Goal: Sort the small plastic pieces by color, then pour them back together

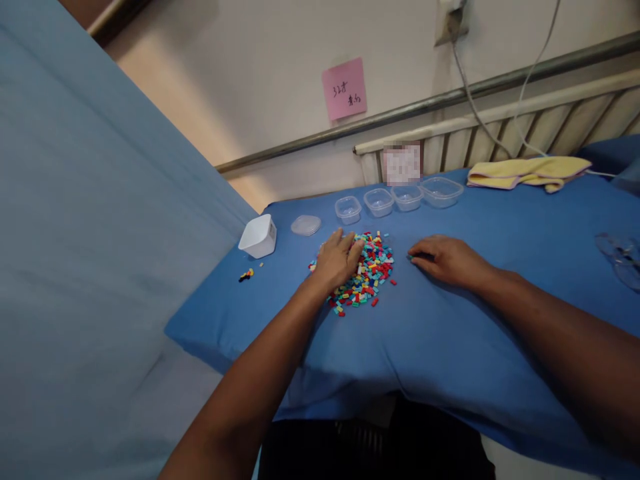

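Note:
A heap of small coloured pieces point(373, 270) in red, teal, yellow and white lies on the blue-covered table point(450, 333). My left hand point(336, 260) rests palm down on the heap's left side, fingers stretched out over the pieces. My right hand point(443, 259) lies on the cloth just right of the heap, fingers curled low with the tips touching a piece or two at the heap's edge. Behind the heap stands a row of several small clear plastic tubs point(395, 199).
A white box point(259, 236) and a clear lid point(306, 225) sit at the table's left end, with a few stray pieces point(246, 274) nearby. A yellow cloth point(527, 172) lies at the back right, a clear object point(620, 257) at the right edge. A blue surface fills the left.

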A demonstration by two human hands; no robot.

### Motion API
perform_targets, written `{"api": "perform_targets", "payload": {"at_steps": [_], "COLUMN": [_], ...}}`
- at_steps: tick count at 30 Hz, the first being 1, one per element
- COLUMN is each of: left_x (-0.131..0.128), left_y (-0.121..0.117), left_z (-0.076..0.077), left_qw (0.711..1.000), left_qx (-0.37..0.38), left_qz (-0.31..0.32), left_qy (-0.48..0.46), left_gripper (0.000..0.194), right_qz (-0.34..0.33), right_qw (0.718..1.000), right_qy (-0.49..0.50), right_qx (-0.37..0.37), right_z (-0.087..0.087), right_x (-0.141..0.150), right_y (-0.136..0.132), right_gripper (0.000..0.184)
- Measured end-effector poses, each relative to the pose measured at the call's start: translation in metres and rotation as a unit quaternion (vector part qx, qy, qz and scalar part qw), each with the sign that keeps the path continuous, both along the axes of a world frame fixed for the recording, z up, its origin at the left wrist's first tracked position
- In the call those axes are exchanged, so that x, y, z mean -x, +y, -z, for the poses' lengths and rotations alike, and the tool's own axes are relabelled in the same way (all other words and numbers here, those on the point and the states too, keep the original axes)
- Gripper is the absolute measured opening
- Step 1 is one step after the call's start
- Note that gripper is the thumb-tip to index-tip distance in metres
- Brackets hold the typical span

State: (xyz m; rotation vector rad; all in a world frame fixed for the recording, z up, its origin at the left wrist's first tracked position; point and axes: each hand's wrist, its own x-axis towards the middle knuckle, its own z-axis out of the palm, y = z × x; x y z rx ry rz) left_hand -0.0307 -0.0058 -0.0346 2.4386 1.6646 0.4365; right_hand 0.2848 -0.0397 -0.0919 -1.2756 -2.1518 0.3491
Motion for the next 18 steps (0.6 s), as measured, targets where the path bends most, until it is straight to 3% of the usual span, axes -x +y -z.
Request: {"api": "perform_targets", "payload": {"at_steps": [5, 9, 11, 14, 16, 18], "left_x": [-0.035, -0.063, -0.074, -0.081, -0.078, -0.071], "left_y": [-0.025, -0.043, -0.049, -0.054, -0.055, -0.056], "left_z": [-0.009, -0.006, -0.002, 0.002, 0.003, 0.001], "left_qw": [0.992, 0.984, 0.985, 0.988, 0.988, 0.988], "left_qx": [-0.083, -0.063, -0.035, -0.027, -0.037, -0.046], "left_qz": [0.081, 0.164, 0.171, 0.152, 0.148, 0.145], "left_qy": [0.042, 0.017, 0.012, 0.004, 0.014, 0.032], "left_gripper": [0.056, 0.046, 0.043, 0.032, 0.027, 0.028], "right_qz": [-0.022, -0.017, -0.009, 0.01, 0.022, 0.021], "right_qw": [0.999, 0.995, 0.973, 0.911, 0.876, 0.858], "right_qy": [-0.028, 0.089, 0.201, 0.351, 0.406, 0.428], "right_qx": [-0.012, 0.041, 0.111, 0.215, 0.259, 0.283], "right_z": [0.0, 0.001, 0.003, 0.003, 0.002, -0.001], "right_x": [0.009, 0.017, 0.023, 0.03, 0.033, 0.035], "right_y": [-0.004, -0.008, -0.009, -0.009, -0.011, -0.012], "right_gripper": [0.028, 0.025, 0.02, 0.027, 0.037, 0.044]}}
